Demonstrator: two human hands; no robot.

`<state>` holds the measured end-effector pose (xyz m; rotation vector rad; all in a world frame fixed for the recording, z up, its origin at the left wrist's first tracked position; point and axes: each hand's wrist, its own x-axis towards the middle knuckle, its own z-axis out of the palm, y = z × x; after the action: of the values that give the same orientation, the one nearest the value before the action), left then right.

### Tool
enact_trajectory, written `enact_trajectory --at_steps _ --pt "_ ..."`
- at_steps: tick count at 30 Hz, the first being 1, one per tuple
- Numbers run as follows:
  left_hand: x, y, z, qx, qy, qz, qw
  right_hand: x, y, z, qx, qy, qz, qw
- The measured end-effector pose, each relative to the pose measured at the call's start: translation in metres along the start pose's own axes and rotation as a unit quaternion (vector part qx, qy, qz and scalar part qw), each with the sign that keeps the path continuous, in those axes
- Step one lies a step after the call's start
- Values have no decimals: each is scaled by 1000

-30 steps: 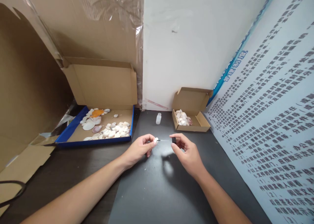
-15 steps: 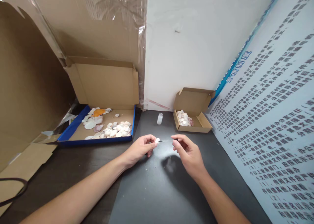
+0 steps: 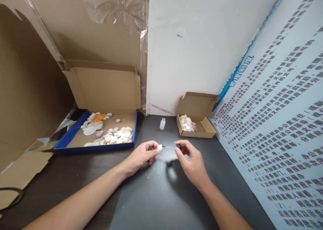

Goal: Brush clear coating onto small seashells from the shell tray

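Between thumb and fingers, my left hand [image 3: 145, 156] pinches a small white shell [image 3: 159, 148]. Facing it, my right hand [image 3: 190, 159] grips the black cap of a thin brush [image 3: 178, 146]. The brush has a clear, slender stem, and its dark tip touches or nearly touches the shell; I cannot tell which. A small whitish bottle [image 3: 162, 124] stands upright without a cap, just beyond both hands on the dark mat.
At the left, an open blue-edged cardboard box [image 3: 101, 85] holds many shells [image 3: 118, 136] and an orange shell [image 3: 99, 117]. A smaller open box [image 3: 199, 133] with shells stands at the back right. A white board [image 3: 176, 62] and a printed poster [image 3: 272, 122] border the table.
The view has shifted slightly, so everything sits a little further left and lower. The shell has turned a little in my left hand, and more of the black cap shows in my right.
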<state>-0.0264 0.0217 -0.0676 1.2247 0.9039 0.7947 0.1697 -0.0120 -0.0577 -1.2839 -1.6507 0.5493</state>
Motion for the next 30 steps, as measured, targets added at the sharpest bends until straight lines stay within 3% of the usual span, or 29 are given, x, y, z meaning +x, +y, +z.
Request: enact_trajectory --at_steps 15,30 --pt "1 -7 3 37 -20 40 998 -1 -2 -2 -8 2 -28 1000" --pt "2 -8 1 7 -23 21 999 -2 -4 3 15 17 -13 1000"
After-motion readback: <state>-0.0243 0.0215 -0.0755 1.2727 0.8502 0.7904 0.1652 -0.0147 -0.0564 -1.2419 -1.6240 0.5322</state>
